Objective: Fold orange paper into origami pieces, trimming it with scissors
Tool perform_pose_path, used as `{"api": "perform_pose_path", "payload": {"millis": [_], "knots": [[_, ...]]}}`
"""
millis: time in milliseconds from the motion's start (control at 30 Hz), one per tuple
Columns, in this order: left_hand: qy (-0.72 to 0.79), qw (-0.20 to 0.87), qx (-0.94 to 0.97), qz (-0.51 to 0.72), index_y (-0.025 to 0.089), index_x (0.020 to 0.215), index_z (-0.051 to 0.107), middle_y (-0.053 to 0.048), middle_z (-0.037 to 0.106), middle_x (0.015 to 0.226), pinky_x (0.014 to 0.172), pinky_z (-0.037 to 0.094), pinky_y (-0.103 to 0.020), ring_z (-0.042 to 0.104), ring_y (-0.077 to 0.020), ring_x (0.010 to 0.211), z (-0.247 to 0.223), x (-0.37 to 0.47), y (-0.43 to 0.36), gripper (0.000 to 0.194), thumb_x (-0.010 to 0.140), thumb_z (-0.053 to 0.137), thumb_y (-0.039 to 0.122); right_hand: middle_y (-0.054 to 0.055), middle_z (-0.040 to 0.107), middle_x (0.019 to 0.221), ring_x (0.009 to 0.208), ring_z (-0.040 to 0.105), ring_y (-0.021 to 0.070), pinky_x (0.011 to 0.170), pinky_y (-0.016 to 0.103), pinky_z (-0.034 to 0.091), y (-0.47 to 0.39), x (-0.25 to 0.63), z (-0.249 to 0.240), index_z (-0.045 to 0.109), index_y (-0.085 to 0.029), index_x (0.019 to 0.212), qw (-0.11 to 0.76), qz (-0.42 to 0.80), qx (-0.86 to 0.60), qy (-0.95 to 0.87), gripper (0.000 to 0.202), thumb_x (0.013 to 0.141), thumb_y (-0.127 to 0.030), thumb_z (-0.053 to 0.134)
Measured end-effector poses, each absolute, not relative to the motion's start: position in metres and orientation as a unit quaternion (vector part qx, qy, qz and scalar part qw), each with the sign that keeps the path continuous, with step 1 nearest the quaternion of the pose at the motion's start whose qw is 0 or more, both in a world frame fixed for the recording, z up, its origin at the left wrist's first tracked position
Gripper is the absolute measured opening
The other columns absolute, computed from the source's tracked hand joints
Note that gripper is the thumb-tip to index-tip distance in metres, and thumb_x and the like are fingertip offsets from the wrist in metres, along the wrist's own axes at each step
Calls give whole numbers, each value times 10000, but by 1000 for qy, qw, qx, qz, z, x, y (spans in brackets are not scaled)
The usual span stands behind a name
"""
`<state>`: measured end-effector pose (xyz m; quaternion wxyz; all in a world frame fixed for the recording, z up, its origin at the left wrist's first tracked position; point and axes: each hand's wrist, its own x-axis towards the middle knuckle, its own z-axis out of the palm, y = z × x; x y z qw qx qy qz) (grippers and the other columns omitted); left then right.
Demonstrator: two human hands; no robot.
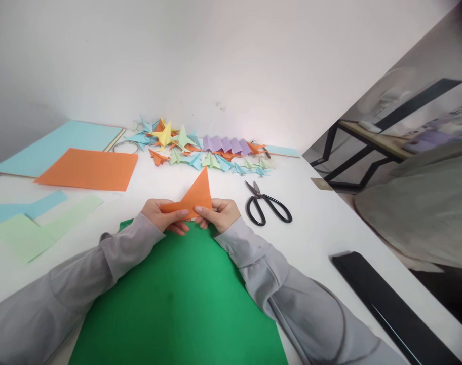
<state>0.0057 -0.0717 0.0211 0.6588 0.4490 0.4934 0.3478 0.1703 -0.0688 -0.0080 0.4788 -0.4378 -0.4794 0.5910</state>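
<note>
Between my two hands is a folded piece of orange paper [198, 195], with a tall pointed flap standing up on its right side. My left hand [163, 215] pinches its left end, thumb on the near face. On the right end, my right hand [220, 213] grips the paper the same way, its thumb close to the middle fold. Both hands are just above the far edge of a large green sheet [178, 299] that lies on the table in front of me. Fingers behind the paper are partly hidden.
Black-handled scissors [267, 204] lie right of my hands. Folded paper shapes [200, 149] line the wall. An orange sheet [90, 170], a blue sheet [64, 144] and green paper strips [29, 235] lie left. A long black object [390, 309] rests near the right edge.
</note>
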Motion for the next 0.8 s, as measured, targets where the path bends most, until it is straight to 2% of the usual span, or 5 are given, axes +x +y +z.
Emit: {"api": "perform_pose_path", "payload": {"millis": [400, 633, 800], "knots": [[508, 646, 454, 345, 110, 661, 633, -1, 633, 482, 447, 524, -205, 586, -103, 422, 26, 7, -73, 198, 606, 741, 267, -11, 592, 431, 334, 481, 49, 349, 161, 401, -73, 166, -4, 617, -127, 531, 489, 565, -461, -479, 309, 580, -404, 745], [538, 609, 459, 359, 98, 671, 626, -3, 631, 491, 451, 529, -239, 607, -141, 460, 21, 13, -72, 327, 423, 812, 199, -14, 576, 409, 314, 466, 46, 327, 156, 382, -74, 165, -2, 587, -124, 497, 478, 561, -476, -480, 340, 569, -416, 745], [536, 604, 464, 366, 97, 664, 615, -4, 619, 457, 432, 518, -247, 585, -133, 417, 16, 13, -71, 293, 460, 793, 209, -13, 576, 408, 309, 464, 41, 320, 149, 375, -74, 164, 0, 587, -123, 488, 477, 565, -476, -476, 352, 555, -427, 750]]}}
